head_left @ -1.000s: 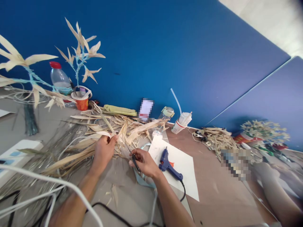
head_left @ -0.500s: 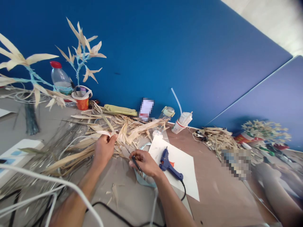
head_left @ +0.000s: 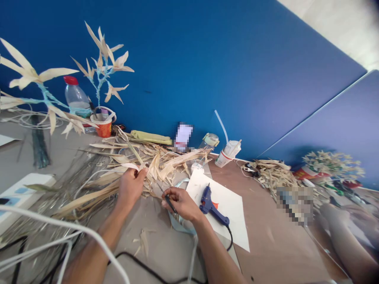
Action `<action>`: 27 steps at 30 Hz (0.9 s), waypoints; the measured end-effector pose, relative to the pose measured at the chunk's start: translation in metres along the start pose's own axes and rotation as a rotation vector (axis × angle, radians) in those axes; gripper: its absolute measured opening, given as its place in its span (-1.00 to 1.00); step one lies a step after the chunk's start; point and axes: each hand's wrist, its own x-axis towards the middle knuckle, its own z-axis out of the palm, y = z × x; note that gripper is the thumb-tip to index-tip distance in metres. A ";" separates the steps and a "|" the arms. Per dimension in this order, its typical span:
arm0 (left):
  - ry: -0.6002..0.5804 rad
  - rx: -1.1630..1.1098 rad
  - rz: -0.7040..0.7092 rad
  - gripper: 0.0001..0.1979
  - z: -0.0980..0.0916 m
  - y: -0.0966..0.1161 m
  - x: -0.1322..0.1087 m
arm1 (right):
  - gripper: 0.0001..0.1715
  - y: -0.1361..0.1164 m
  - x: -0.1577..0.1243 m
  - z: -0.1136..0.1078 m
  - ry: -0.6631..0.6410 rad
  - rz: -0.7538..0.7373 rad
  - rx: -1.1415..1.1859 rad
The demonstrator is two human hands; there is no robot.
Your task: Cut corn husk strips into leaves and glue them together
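Observation:
Thumb and fingers of my left hand (head_left: 132,184) are pinched on a pale strip of dried husk (head_left: 130,165), close to the heap of husks. In my right hand (head_left: 182,203) is a slim dark tool with a thin pointed end (head_left: 169,202); its kind I cannot make out. That tip points up and left, toward the left hand but apart from it. Beneath the right hand lies a light blue roll or band (head_left: 180,227), partly covered. A blue glue gun (head_left: 211,207) rests on white paper (head_left: 237,221) just to the right.
Dried husks (head_left: 177,159) cover the back of the table. Husk flowers (head_left: 102,75) stand behind an orange cup (head_left: 103,128). White cables (head_left: 89,228) cross the left foreground, near a power strip (head_left: 26,193). A co-worker's arm (head_left: 343,232) is at far right.
Both hands keep almost the same place and hold. The tool's tip has shifted very slightly. The husk flowers at left appear a little further right.

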 end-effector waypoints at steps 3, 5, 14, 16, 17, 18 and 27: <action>0.006 0.005 -0.008 -0.75 0.000 0.001 0.000 | -0.79 -0.002 -0.001 -0.001 -0.001 -0.004 0.046; 0.002 0.011 -0.011 -0.76 0.000 0.001 0.000 | -0.78 -0.003 -0.002 -0.001 -0.005 0.000 0.048; 0.008 0.048 -0.031 -0.76 -0.003 0.006 -0.001 | -0.81 0.000 0.000 0.000 -0.012 0.016 -0.011; 0.006 0.048 -0.040 -0.75 -0.003 0.007 -0.001 | -0.81 0.000 0.000 0.000 -0.012 0.018 -0.012; 0.005 0.045 -0.042 -0.75 -0.003 0.007 -0.001 | -0.81 0.000 0.000 0.000 -0.014 0.019 -0.013; 0.004 0.043 -0.041 -0.76 -0.003 0.007 -0.001 | -0.81 0.000 0.000 0.000 -0.016 0.020 -0.017; 0.011 0.054 -0.023 -0.77 0.001 0.002 0.000 | -0.75 0.001 0.001 -0.003 -0.039 0.075 -0.042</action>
